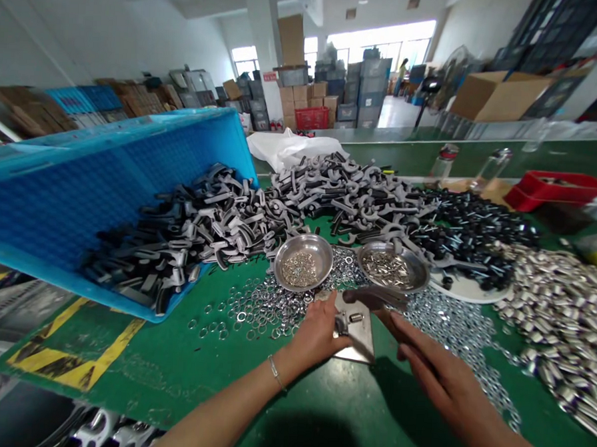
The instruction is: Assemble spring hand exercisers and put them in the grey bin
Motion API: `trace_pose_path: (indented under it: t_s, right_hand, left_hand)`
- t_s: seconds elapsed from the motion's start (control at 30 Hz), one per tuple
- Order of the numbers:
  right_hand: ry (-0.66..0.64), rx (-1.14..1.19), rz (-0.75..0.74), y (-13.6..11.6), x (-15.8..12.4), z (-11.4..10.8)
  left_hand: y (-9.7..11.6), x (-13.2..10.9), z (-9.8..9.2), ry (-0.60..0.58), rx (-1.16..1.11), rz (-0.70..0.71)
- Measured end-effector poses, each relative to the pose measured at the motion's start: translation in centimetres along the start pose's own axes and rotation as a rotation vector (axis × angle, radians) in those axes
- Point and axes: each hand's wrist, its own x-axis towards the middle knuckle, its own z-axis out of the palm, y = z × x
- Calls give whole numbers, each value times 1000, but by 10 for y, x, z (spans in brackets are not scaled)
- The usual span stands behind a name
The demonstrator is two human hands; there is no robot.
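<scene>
My left hand (319, 331) rests on a small metal block (357, 328) on the green table, its fingers pinched on a small part at the block's left edge. My right hand (433, 371) reaches in from the right, fingers closed round the dark handle of a grey tool (374, 297) that lies over the block. Just beyond stand two steel bowls: the left bowl (304, 261) holds small silvery bits, the right bowl (393, 267) holds small metal sleeves. Loose washers (254, 308) are strewn around the bowls.
A tipped blue crate (70, 191) spills grey-and-black clamp parts (203, 225) at left. More grey parts (350, 186) heap behind the bowls, black screws (473, 232) and silver sleeves (559, 297) at right. A red tray (555, 187) sits far right. Yellow-black tape (76, 352) marks the near-left corner.
</scene>
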Motion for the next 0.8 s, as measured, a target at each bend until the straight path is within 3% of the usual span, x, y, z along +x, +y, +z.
trace_pose_path:
  t_s: [0.07,0.17,0.27,0.33,0.4,0.5,0.57,0.67,0.73,0.8]
  right_hand:
    - [-94,-24,-7,7,7,6]
    - [-179,-21,110,27,8,13]
    - [-46,-181,98,44,5,19]
    - [114,-350,-24,47,9,29]
    - [189,-434,-161,43,20,43]
    - [126,-510,-292,32,42,69]
    - [109,-642,-291,30,55,85]
    - [141,-780,-279,39,62,100]
    - [165,-781,-301,52,61,104]
    - [193,-752,-322,66,58,104]
  left_hand:
    - [0,0,1,-35,-42,-20]
    - [2,0,1,-68,-61,-45]
    - [7,-5,0,-87,-60,-75]
    - [9,-5,-5,-96,-82,-60]
    - [6,5,-21,-68,-85,22]
    - [-13,44,-69,52,72,112]
    - [-38,81,-108,80,270,24]
    - [-82,135,-156,9,452,-172]
    - [-106,164,-169,-26,492,-240]
    - [-120,190,-165,-80,512,-273]
